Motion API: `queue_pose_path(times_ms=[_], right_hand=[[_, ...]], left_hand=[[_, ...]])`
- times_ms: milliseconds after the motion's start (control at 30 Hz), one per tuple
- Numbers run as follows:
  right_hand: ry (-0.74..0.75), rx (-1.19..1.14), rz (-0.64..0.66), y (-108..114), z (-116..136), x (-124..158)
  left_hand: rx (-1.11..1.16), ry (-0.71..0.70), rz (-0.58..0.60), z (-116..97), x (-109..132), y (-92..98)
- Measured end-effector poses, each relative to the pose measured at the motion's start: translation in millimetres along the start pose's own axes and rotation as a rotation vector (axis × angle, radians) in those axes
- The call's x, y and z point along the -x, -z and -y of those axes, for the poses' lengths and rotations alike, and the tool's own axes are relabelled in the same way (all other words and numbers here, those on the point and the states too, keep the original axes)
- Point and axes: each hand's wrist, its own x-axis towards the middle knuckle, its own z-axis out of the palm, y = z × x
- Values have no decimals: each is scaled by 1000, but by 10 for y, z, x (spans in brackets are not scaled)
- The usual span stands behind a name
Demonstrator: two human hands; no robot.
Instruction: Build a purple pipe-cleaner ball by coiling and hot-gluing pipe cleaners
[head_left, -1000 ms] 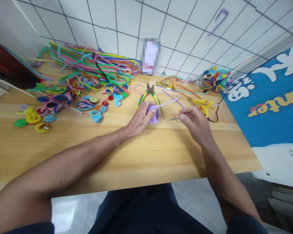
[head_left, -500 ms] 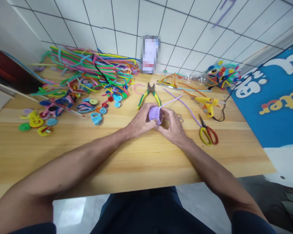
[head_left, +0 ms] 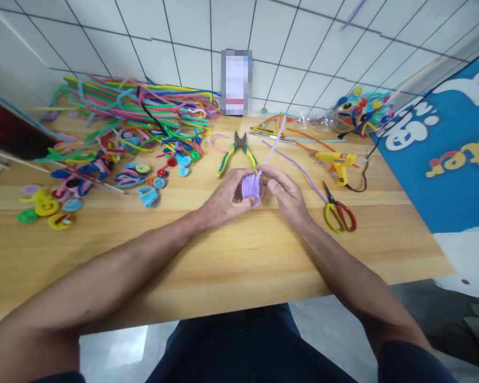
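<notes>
My left hand (head_left: pixel 225 197) is closed around a coil of purple pipe cleaner (head_left: pixel 249 187), its thumb along the lower side. The turns lie side by side around something round, seemingly clear at its right end; most of it is hidden. From the top of the coil a loose purple end (head_left: pixel 276 141) sticks up and to the right. My right hand (head_left: pixel 288 194) is curled at the coil's right side, its forefinger on the strand where it leaves the coil, its thumb bent back. Just behind the hands lie green-and-yellow pliers (head_left: pixel 239 151), jaws pointing away.
Scissors (head_left: pixel 337 210) and a yellow glue gun (head_left: pixel 337 164) lie at right, beside another purple pipe cleaner (head_left: pixel 303 169). A large heap of coloured pipe cleaners (head_left: pixel 123 103) fills the back left, with small coiled pieces (head_left: pixel 46 202) before it. A phone (head_left: pixel 236 82) leans on the tiled wall.
The loose purple end has swung from pointing right to pointing more upward. My right thumb has drawn back from the coil, and the forefinger has moved onto the strand. The view has shifted slightly.
</notes>
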Motion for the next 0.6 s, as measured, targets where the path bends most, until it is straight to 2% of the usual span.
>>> queue_pose_path(times_ms=[200,433,600], right_hand=[[6,14,-47,4,-16,-8],[32,-1,-258,-17,-46,-92],[48,-38,-295,-31,-44,-140]], left_hand=[[-3,-4,-6,5,-4,-9],[-27,12,32,-30,-7,26],[-27,30,37,-33,-7,21]])
